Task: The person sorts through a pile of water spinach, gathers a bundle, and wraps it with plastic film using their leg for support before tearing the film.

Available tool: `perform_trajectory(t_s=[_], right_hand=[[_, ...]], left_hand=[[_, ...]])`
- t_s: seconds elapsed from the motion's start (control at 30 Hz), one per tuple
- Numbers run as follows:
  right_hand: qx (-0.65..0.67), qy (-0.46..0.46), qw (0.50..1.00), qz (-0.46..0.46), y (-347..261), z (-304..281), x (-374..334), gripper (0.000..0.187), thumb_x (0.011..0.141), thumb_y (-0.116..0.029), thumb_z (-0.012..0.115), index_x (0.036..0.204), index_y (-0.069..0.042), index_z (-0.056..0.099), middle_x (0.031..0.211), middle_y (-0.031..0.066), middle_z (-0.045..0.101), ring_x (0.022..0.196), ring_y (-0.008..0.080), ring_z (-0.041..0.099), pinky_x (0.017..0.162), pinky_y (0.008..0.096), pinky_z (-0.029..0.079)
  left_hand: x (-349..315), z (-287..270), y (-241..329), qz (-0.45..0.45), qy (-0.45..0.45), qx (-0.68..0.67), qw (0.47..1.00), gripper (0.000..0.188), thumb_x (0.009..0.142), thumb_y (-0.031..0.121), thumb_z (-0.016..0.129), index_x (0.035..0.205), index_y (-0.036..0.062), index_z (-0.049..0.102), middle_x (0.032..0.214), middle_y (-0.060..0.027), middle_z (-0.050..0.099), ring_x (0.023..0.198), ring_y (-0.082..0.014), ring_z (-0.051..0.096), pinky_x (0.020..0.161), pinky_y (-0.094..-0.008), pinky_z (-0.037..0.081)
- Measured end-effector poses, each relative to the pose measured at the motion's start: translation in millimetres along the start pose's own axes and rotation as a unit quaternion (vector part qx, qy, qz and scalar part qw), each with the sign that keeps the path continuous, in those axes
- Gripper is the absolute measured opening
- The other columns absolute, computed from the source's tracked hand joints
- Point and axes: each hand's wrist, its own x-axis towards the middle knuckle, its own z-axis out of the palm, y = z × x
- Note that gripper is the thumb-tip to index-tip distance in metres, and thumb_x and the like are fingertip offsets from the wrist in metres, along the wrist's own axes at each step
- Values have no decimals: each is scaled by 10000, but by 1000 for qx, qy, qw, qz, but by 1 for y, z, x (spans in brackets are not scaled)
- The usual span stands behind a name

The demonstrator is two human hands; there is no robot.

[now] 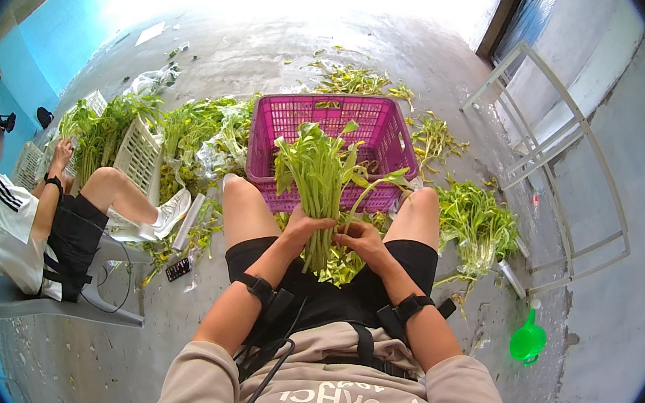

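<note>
My left hand (306, 229) is wrapped round a thick bunch of long-stemmed leafy greens (319, 174), which stands upright between my knees with leaves up and stem ends down. On the right of the bunch, my right hand (363, 241) has its fingers closed at the base of a single leafy stalk (369, 190) that bends away to the right. The fingertips are partly hidden by the stems. Just beyond the bunch is a purple plastic crate (402, 135) with slotted walls; the greens cover part of its inside. Loose leaves (339, 267) lie below my hands.
Heaps of greens lie left (199, 128) and right (475, 224) of me. A seated person (17, 212) at left handles greens beside a white crate (138, 155). A metal frame (580, 124) leans at right near a green plastic scoop-like thing (528, 340). A remote control (178, 270) lies on the floor.
</note>
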Motion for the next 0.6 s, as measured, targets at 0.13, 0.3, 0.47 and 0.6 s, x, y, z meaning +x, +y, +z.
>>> perform_trajectory(t_s=[0.13,0.3,0.47,0.6], right_hand=[[37,-30,998,40,-5,4,-4,269,971,-200,661,1130,14,685,988,65,722,843,140,672,754,294,535],[62,-37,994,83,-16,4,-7,272,985,-193,613,1161,4,682,947,68,715,780,132,655,696,281,525],[79,-18,996,42,2,-5,1,265,981,-155,581,1159,17,676,799,42,663,616,91,559,571,238,440],[150,7,986,75,-2,-4,1,228,979,-154,581,1077,20,690,710,14,600,534,65,470,487,222,339]], left_hand=[[1,-8,5,12,61,-80,995,358,795,49,747,1130,22,623,924,-74,670,795,-204,685,692,-343,571],[-3,-28,16,-71,96,-192,974,205,871,134,696,1039,39,628,883,-74,657,741,-205,667,687,-337,569],[-5,-25,19,-47,108,-183,976,207,874,156,691,1032,38,630,866,-70,649,727,-189,656,671,-326,559],[-3,-27,16,-27,108,-150,982,227,868,132,687,1064,38,621,876,-71,648,717,-189,655,659,-329,565]])
